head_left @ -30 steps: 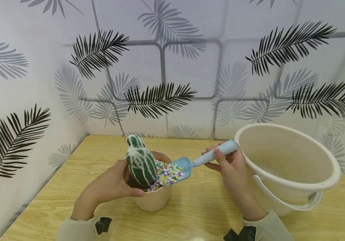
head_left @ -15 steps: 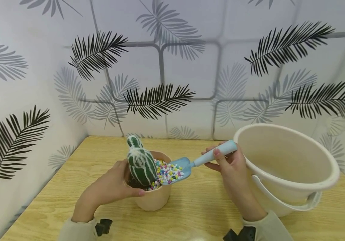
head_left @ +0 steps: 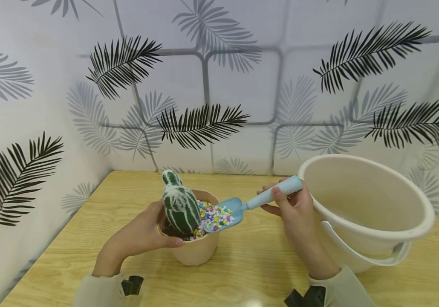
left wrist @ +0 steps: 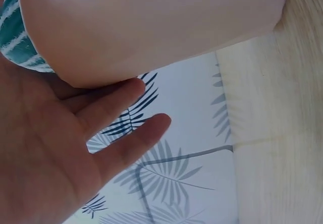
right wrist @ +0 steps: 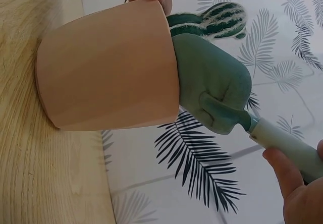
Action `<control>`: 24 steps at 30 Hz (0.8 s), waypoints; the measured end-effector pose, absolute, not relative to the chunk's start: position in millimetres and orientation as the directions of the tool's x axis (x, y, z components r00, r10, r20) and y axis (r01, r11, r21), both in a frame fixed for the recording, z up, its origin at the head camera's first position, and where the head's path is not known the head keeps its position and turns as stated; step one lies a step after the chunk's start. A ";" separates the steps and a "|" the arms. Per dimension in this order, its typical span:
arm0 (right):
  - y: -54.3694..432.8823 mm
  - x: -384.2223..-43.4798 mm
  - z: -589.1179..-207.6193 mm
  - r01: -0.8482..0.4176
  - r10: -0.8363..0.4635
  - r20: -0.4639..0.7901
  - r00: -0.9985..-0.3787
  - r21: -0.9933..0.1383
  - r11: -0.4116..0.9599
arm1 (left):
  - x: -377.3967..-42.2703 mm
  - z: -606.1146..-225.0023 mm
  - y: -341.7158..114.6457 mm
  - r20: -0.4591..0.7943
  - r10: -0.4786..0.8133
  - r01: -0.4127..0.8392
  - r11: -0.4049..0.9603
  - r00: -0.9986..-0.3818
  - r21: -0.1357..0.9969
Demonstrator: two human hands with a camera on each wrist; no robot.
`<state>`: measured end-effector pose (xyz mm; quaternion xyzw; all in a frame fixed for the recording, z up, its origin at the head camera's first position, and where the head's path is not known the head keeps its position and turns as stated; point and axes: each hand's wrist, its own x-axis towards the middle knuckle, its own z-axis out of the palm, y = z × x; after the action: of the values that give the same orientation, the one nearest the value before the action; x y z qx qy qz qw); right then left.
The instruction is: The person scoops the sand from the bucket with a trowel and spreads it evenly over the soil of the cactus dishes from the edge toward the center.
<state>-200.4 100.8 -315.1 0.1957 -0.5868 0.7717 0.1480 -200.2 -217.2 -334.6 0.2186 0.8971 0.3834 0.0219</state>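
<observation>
A peach-coloured flower pot (head_left: 194,253) stands on the table with a green, white-striped cactus (head_left: 181,209) leaning inside it. My left hand (head_left: 139,234) holds the pot at its left side, thumb along the front rim. In the left wrist view, some fingers (left wrist: 118,100) reach under the pot's far side. My right hand (head_left: 296,217) grips the pale blue handle of a small trowel (head_left: 236,209), thumb on top. Colourful pebbles (head_left: 219,217) lie on the blade, which is tilted down over the pot's right rim. More pebbles (head_left: 200,232) lie beside the cactus, with dark soil at its left.
A large cream bucket (head_left: 361,238) with its handle hanging down stands just right of my right hand. The light wooden table (head_left: 100,209) meets a leaf-patterned wall (head_left: 242,94) at the back.
Both hands, the trowel and the pot keep nearly the same places. The cactus sits very slightly further right, and the head view has tilted a little.
</observation>
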 end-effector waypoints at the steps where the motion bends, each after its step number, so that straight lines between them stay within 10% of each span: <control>1: 100.7 -200.2 -315.0 -0.456 -0.003 0.474 -0.880 -0.849 -0.268 | -200.5 -333.8 -216.2 0.134 0.419 0.384 0.599 -0.898 0.703; 24: 98.5 -199.5 -315.3 -0.448 0.021 0.463 -0.886 -0.845 -0.292 | -188.3 -323.8 -206.8 0.040 0.299 0.261 0.751 -0.954 0.607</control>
<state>-199.5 98.5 -315.3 0.1858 -0.5756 0.7821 0.1500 -188.3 -206.8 -323.8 0.1495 0.9352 0.3198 0.0297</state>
